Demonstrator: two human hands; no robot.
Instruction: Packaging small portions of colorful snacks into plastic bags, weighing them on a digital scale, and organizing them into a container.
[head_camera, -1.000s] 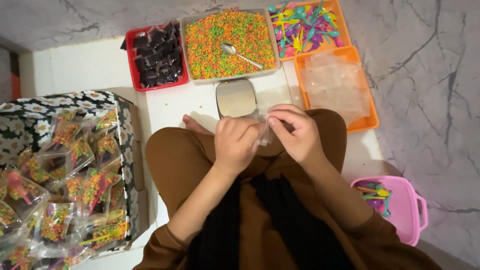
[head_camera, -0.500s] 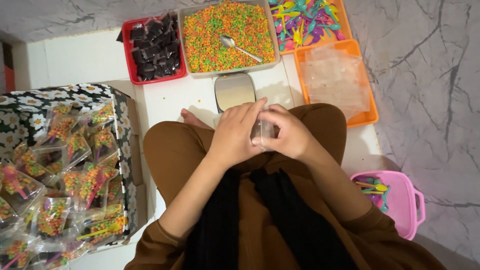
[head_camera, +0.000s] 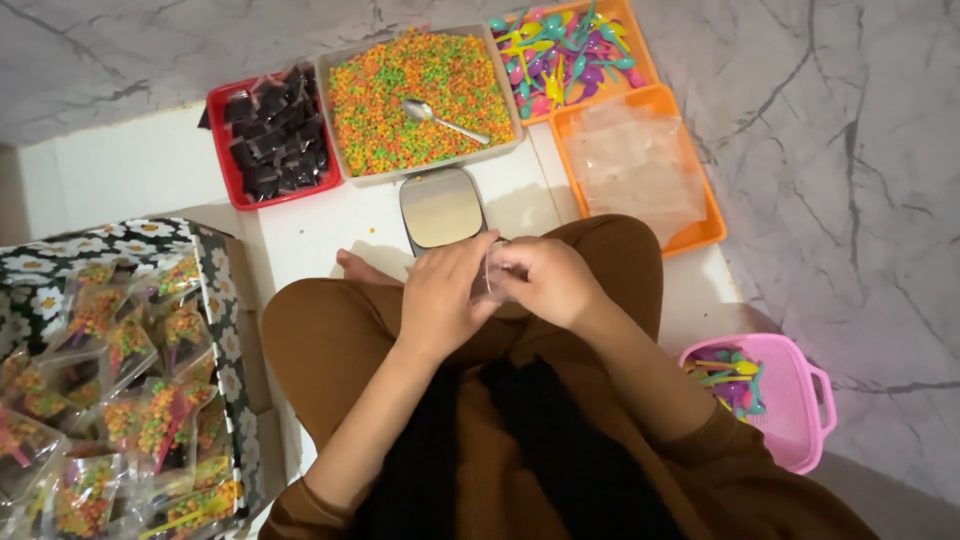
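Both hands, left (head_camera: 450, 295) & right (head_camera: 545, 280), pinch shut on a small clear plastic bag (head_camera: 492, 272) above lap, near small silver scale (head_camera: 441, 208).

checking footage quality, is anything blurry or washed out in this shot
Head view: mostly sharp, with the colourful cereal tray crisp; left hand and right hand slightly soft; the clear bag between them is hard to make out; mild glare on the small scale; soft shadows.

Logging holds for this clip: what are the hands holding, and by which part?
Both hands, left hand and right hand, hold a small clear plastic bag between them at its top edge; the exact grip is hidden.
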